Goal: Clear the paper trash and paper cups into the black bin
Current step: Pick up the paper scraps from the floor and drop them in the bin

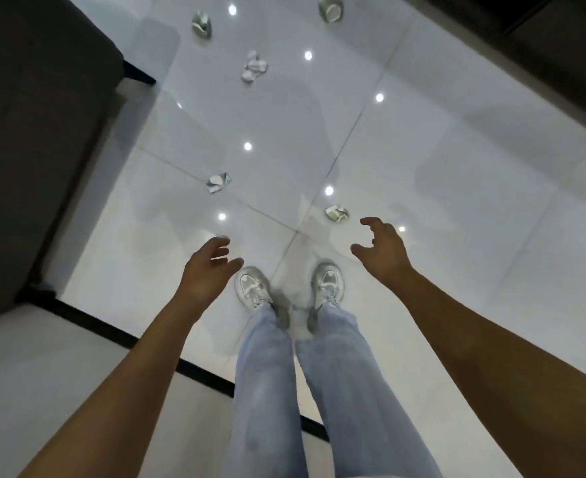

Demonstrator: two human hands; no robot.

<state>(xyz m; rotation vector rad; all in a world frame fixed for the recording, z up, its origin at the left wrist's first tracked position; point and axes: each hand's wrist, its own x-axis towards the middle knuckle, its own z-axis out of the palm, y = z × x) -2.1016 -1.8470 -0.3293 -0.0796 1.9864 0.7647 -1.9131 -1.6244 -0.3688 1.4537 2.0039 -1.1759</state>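
Observation:
Several pieces of trash lie on the glossy white floor ahead of me. A crushed paper cup (pixel 336 212) sits just beyond my right hand (pixel 383 251), whose fingers are spread and empty. Another crumpled cup (pixel 218 182) lies left of centre. Farther off are a white paper wad (pixel 253 66), a crushed cup (pixel 201 25) and a paper cup (pixel 331 9) at the top. My left hand (pixel 209 267) hangs relaxed, holding nothing, above my left shoe. The black bin is not in sight.
A dark grey sofa (pixel 33 132) fills the left side. Dark furniture (pixel 540 50) runs along the top right. My legs in light jeans and white shoes (pixel 326 284) stand on the tile. A black strip (pixel 202 369) crosses the floor behind my feet.

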